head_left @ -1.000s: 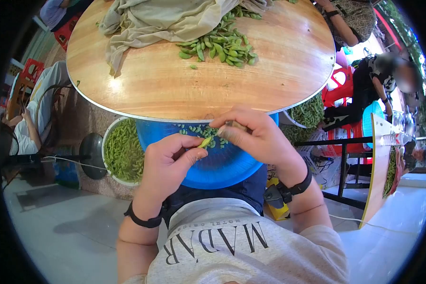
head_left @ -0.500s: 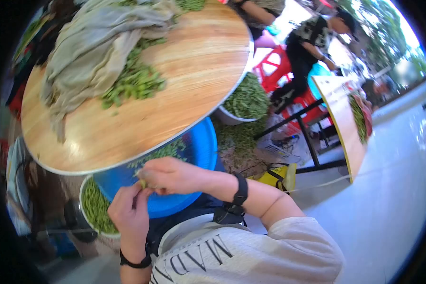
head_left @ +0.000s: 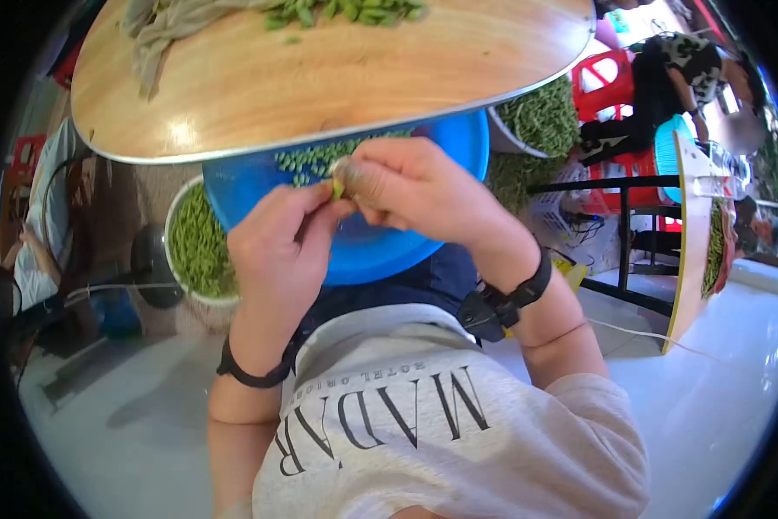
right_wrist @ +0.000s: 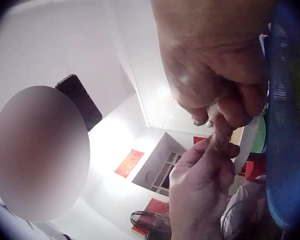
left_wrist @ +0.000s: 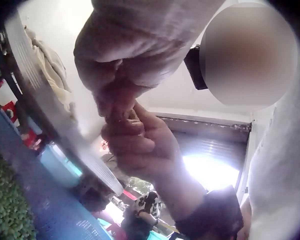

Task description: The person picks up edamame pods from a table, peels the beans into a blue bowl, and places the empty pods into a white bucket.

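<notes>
A green soybean pod (head_left: pixel 338 188), mostly covered by fingers, is between the two hands above a blue basin (head_left: pixel 380 255). My left hand (head_left: pixel 281 233) pinches its near end between thumb and forefinger. From the other side my right hand (head_left: pixel 419 190) grips the pod, thumb against it and the other fingers curled in. Loose shelled beans (head_left: pixel 311 160) lie in the basin beneath. In the left wrist view the right hand (left_wrist: pixel 145 150) meets the left at the fingertips. The right wrist view shows the left hand (right_wrist: pixel 202 185) just below the right one.
A wooden table (head_left: pixel 320 78) overhangs the basin's far side, with pods (head_left: pixel 345 10) and a grey cloth (head_left: pixel 177 17) on it. Pods (head_left: pixel 200 246) fill a white tub on the left; another heap (head_left: pixel 540 117) stands to the right. A person sits beyond, near red chairs (head_left: pixel 603 82).
The head view swung right, then came back. Both hands have drawn closer together, and the pod, plainly visible a second ago, is now mostly covered by the fingers.
</notes>
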